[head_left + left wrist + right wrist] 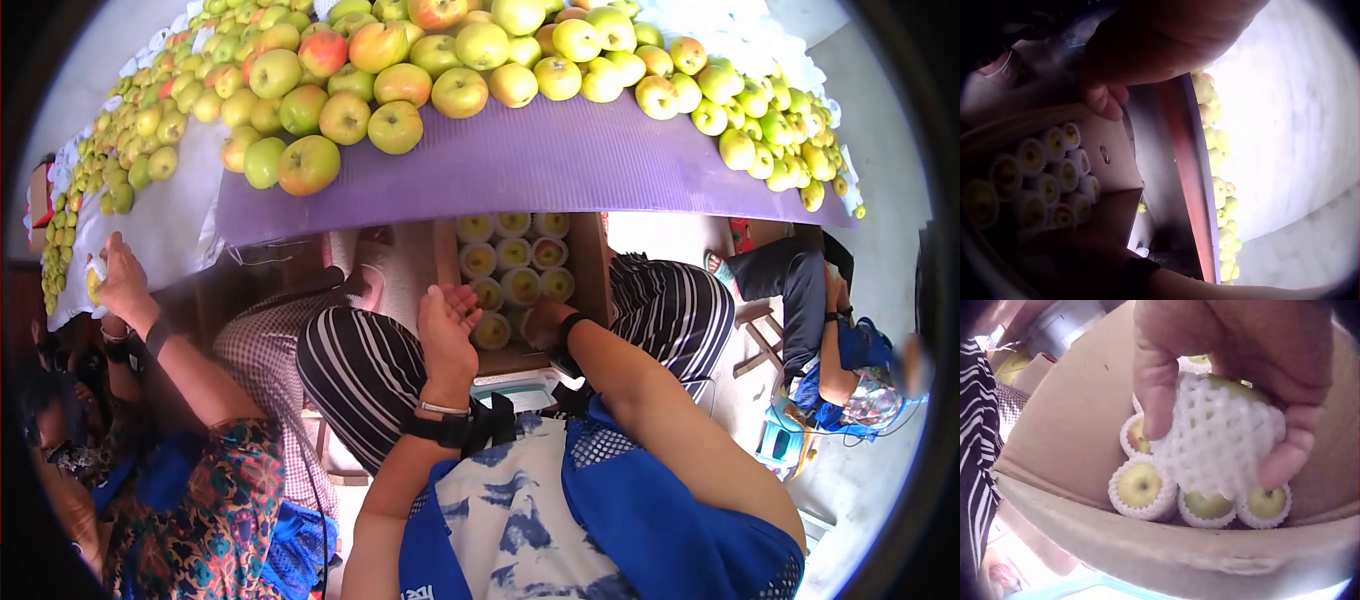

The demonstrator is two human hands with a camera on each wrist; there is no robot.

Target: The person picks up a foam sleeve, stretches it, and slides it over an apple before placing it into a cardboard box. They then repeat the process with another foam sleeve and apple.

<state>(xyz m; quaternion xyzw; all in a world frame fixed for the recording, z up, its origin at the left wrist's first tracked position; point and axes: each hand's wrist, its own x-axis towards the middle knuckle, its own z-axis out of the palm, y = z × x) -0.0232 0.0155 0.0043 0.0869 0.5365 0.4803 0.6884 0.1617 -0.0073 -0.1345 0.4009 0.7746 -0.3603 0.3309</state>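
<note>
One netted apple (1222, 437) gripped by right hand (1235, 375) | left hand (447, 325) relaxed, empty | box (1072, 425)

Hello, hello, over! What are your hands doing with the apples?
Right hand grips netted apple inside cardboard box. Left hand open, empty, beside box. Wrapped apples packed below; nothing blocking.

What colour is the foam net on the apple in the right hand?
White, over a yellow-green apple; the right wrist view shows it best.

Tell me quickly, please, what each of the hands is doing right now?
Left hand: open, palm up, holding nothing, beside the box.
Right hand: gripping a netted apple inside the box.
</note>
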